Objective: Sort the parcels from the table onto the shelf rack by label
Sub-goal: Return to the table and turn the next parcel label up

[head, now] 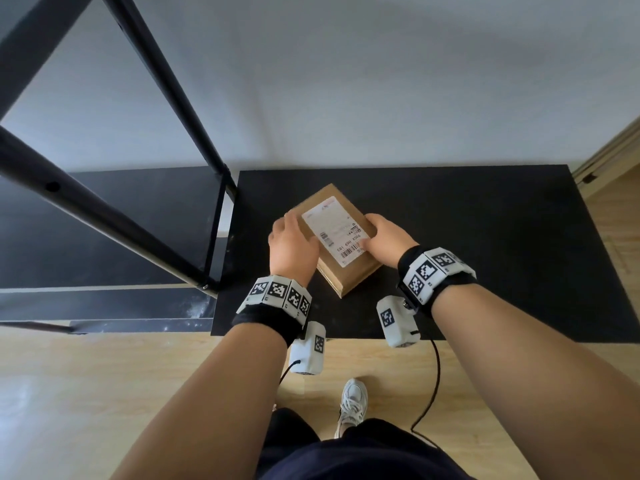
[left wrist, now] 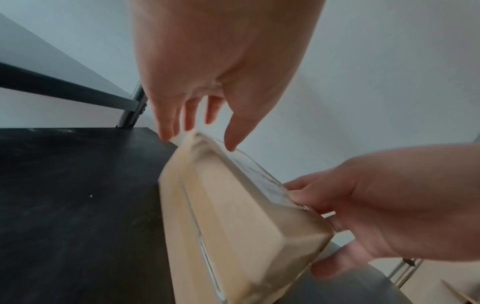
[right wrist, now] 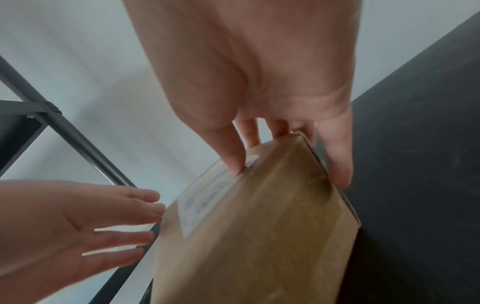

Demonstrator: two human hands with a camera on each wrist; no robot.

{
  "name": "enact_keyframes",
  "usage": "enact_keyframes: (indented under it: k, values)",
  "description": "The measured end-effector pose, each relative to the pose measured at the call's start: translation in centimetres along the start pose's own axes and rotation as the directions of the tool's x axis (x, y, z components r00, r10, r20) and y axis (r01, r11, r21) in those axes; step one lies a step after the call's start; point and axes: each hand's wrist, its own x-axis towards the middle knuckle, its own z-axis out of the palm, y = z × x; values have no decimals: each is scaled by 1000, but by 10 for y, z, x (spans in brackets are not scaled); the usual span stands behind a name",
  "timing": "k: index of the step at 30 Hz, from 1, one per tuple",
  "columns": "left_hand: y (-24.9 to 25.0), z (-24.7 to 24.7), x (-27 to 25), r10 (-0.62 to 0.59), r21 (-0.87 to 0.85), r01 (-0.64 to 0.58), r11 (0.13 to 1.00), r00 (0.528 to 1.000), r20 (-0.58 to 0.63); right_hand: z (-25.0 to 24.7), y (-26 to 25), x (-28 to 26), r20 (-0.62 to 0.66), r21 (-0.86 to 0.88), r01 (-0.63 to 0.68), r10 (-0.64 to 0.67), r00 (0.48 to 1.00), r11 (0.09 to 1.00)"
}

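Black table (head: 485, 237) under both hands: stiff, probably light cardboard parcel (head: 349, 275).
Right hand (head: 384, 239) pinches its near corner; left hand (head: 292, 242) spread against the opposite edge.

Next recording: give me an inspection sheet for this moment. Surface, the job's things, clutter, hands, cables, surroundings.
Surface: black table, bare apart from one parcel.
Job's things: one brown parcel with a white label facing up, near the table's left edge; tilted in the wrist views. Black shelf rack stands left of the table; no parcels seen on the visible shelf.
Clutter: nothing seen.
Hands: left hand has straight fingers against the parcel's left side; right hand grips the right edge, thumb on the label, fingers beneath.
Cables: a black cable hangs from the right wrist camera; another leaves the left one.
Surroundings: white wall, wood floor, the person's white shoe.
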Motion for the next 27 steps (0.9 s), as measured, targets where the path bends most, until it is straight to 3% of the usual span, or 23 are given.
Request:
enact_keyframes:
  k: [2, 4, 7, 11, 15, 21, 27]
  values:
    - [-1, -3, 4, 65, 112, -68, 991, 997, 30, -2, -8, 2, 45, -79, 33, -29, 999, 996]
    - [-3, -4, 10, 127, 246, -158, 956, 982, 139, -2, -14, 3, 81, -143, 81, -70, 994, 986]
    - [-6, 0, 15, 141, 354, -232, 906, 954, 265, 2, -18, 4, 87, -195, 138, -123, 989, 971]
    - [-11, -1, 14, 164, 373, -229, 899, 966, 198, 5, -12, 9, -32, -173, 99, -106, 994, 980]
    - [-8, -8, 13, 109, 511, -145, 847, 989, 100, 4, -5, 9, -163, -103, 30, -46, 986, 994]
    - [0, -11, 12, -118, 612, 42, 790, 989, 84, 3, 0, 5, -194, 3, -63, 62, 979, 998]
    - [-4, -3, 9, -209, 412, 114, 904, 958, 193, 12, 2, -3, -98, 34, -129, 131, 987, 991]
